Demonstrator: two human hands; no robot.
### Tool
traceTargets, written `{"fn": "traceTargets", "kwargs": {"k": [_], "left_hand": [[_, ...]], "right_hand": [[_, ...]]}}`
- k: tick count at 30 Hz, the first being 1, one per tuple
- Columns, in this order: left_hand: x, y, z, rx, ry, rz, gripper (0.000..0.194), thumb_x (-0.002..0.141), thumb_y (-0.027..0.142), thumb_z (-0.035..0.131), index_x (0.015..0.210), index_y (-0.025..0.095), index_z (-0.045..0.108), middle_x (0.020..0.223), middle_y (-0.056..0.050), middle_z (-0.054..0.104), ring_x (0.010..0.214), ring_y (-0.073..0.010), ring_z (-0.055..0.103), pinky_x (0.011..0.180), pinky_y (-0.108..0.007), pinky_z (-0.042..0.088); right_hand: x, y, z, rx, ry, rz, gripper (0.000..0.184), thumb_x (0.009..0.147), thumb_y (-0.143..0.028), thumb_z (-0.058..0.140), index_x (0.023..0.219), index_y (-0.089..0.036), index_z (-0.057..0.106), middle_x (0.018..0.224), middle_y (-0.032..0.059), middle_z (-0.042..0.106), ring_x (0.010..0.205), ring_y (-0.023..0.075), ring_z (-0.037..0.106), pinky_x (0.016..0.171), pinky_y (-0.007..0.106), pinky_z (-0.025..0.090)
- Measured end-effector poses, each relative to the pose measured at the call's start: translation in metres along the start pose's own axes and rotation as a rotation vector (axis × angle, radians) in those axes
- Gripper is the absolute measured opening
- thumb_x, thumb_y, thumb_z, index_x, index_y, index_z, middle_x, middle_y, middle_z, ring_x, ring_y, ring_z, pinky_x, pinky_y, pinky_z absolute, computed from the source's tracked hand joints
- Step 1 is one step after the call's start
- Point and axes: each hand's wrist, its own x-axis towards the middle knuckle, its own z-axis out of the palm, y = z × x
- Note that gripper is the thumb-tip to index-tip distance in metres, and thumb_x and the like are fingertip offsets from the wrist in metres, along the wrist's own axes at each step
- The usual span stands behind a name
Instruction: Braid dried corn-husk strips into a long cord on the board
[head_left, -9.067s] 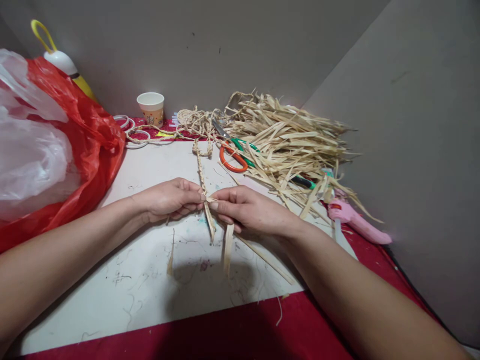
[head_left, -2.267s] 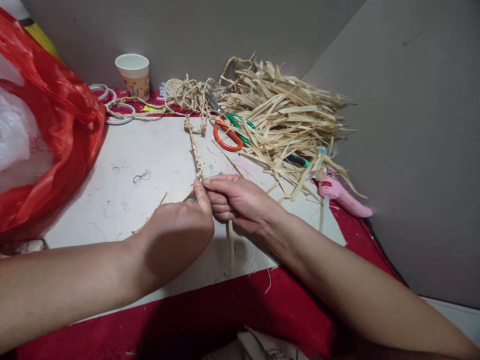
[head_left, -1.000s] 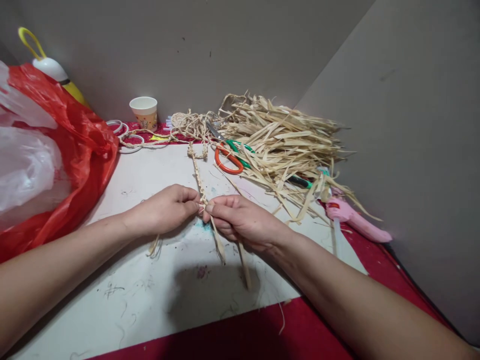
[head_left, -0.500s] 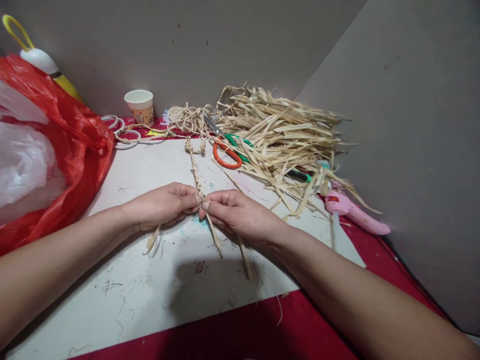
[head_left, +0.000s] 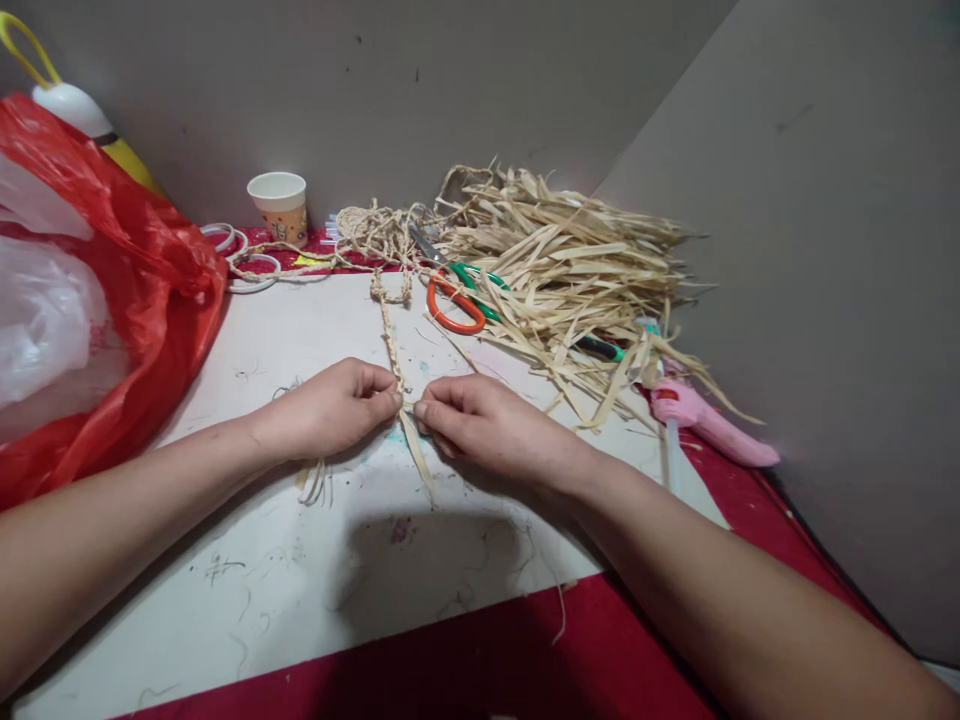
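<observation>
A thin straw braid (head_left: 389, 335) runs from the far edge of the white board (head_left: 292, 600) down to my fingers. My left hand (head_left: 341, 405) pinches the working end of the braid between thumb and forefinger. My right hand (head_left: 480, 420) is closed just to the right, pinching a straw strand that comes out of the braid; most of that strand is hidden by the fingers. Between the hands a loose straw strip (head_left: 415, 455) hangs toward me. More strand ends (head_left: 315, 483) stick out beneath my left hand.
Scissors (head_left: 457, 300) with orange and green handles lie beside a heap of dry straw (head_left: 570, 260). A paper cup (head_left: 278, 210), white rings (head_left: 255, 272) and coiled braid (head_left: 375, 235) stand at the back. A red plastic bag (head_left: 172, 330) is left, a pink glue gun (head_left: 712, 425) right.
My right hand has moved slightly right, away from my left, drawing a strand sideways. The strip that hung below my right hand no longer shows there.
</observation>
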Motion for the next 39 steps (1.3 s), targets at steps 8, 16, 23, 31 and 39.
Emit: {"fn": "traceTargets", "kwargs": {"k": [8, 16, 23, 31, 39], "left_hand": [[0.003, -0.005, 0.004, -0.014, 0.021, 0.034, 0.026, 0.083, 0.032, 0.046, 0.066, 0.015, 0.057, 0.057, 0.001, 0.055, 0.050, -0.0074, 0.038, 0.049, -0.022, 0.028], [0.000, -0.005, 0.009, -0.240, 0.029, -0.062, 0.025, 0.079, 0.025, 0.050, 0.056, 0.015, 0.052, 0.042, 0.004, 0.046, 0.038, -0.0041, 0.029, 0.040, -0.021, 0.017], [-0.004, 0.009, 0.011, -0.362, 0.138, -0.066, 0.028, 0.074, 0.018, 0.054, 0.047, 0.014, 0.047, 0.039, 0.008, 0.035, 0.038, -0.0023, 0.025, 0.039, -0.020, 0.017], [-0.002, 0.003, 0.012, -0.357, 0.135, -0.108, 0.020, 0.073, 0.019, 0.057, 0.054, 0.013, 0.055, 0.042, 0.006, 0.044, 0.038, -0.0022, 0.031, 0.040, -0.019, 0.020], [-0.003, 0.003, 0.009, -0.471, 0.073, -0.166, 0.019, 0.078, 0.025, 0.058, 0.066, 0.012, 0.062, 0.036, 0.008, 0.037, 0.035, -0.0023, 0.023, 0.037, -0.019, 0.013]], "right_hand": [[-0.002, -0.004, 0.020, 0.590, -0.022, 0.170, 0.017, 0.081, -0.022, 0.047, 0.073, -0.013, 0.057, 0.051, 0.0012, 0.060, 0.031, 0.0066, 0.045, 0.031, 0.017, 0.031], [-0.008, -0.001, 0.041, 0.508, 0.052, 0.176, 0.016, 0.083, -0.021, 0.045, 0.075, -0.013, 0.057, 0.061, 0.0029, 0.063, 0.045, 0.0090, 0.058, 0.042, 0.018, 0.043], [-0.010, 0.000, 0.038, -0.089, 0.217, -0.084, 0.031, 0.084, -0.023, 0.040, 0.061, -0.014, 0.059, 0.050, 0.0007, 0.055, 0.042, 0.0070, 0.044, 0.043, 0.019, 0.031], [-0.014, 0.004, 0.043, -0.589, 0.270, -0.258, 0.027, 0.088, -0.024, 0.039, 0.069, -0.016, 0.057, 0.062, 0.0037, 0.060, 0.053, 0.0111, 0.046, 0.053, 0.025, 0.028], [-0.046, -0.017, 0.042, -0.541, 0.018, -0.380, 0.035, 0.090, -0.031, 0.045, 0.060, -0.015, 0.055, 0.053, -0.0007, 0.051, 0.048, 0.0074, 0.037, 0.050, 0.024, 0.026]]}}
